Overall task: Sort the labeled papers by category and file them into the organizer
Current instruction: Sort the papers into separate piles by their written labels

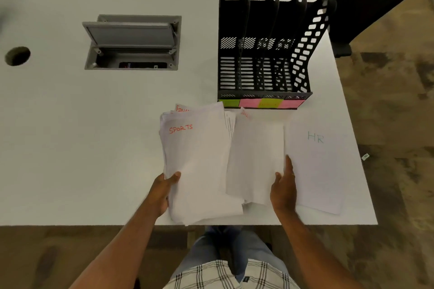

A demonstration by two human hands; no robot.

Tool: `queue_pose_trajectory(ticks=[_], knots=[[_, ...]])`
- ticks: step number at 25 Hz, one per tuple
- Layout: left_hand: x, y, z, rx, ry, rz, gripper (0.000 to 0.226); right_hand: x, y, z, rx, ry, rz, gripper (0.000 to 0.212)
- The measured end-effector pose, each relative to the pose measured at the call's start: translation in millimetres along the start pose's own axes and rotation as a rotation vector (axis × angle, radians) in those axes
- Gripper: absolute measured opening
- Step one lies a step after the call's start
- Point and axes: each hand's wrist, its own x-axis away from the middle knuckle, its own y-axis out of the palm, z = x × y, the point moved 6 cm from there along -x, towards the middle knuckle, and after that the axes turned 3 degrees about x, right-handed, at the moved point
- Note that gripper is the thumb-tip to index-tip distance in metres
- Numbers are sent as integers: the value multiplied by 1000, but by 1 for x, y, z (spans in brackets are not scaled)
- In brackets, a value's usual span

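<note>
A thick stack of white papers lies near the table's front edge, its top sheet marked SPORTS in red. My left hand grips the stack's lower left side. My right hand holds a separate white sheet with red writing at its top, lifted just right of the stack. A single sheet marked HR in blue lies flat at the right. The black organizer stands behind, with four slots and green and pink labels on its front.
A grey cable hatch with its lid up is set into the white table. A round grommet hole is at far left. The table's right edge runs close past the HR sheet. A dark chair stands at the back right.
</note>
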Motion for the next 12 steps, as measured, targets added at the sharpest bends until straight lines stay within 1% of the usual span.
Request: queue_pose_trajectory(ticks=[2,3,5,7,8,9,10,11,12], knots=[[9,-12,6,-1,21,33,32,5,0,6,71,-68,-66,68],[15,-16,10,7,33,43,35,8,1,7,103,-91,-107,70],[20,-22,12,14,41,49,43,10,4,11,184,-153,-142,65],[27,-27,15,28,49,62,52,12,5,9,305,-263,-149,54],[30,-29,17,31,54,73,54,11,3,8,366,-285,-138,51],[33,-29,18,31,56,81,55,9,1,7,412,-269,-119,50],[34,-28,20,31,55,83,55,5,-2,5,417,-233,-99,51],[35,-27,21,38,57,82,54,5,-5,-3,368,-209,-88,49],[36,-26,21,47,58,77,52,6,-6,-14,263,-203,-97,45]])
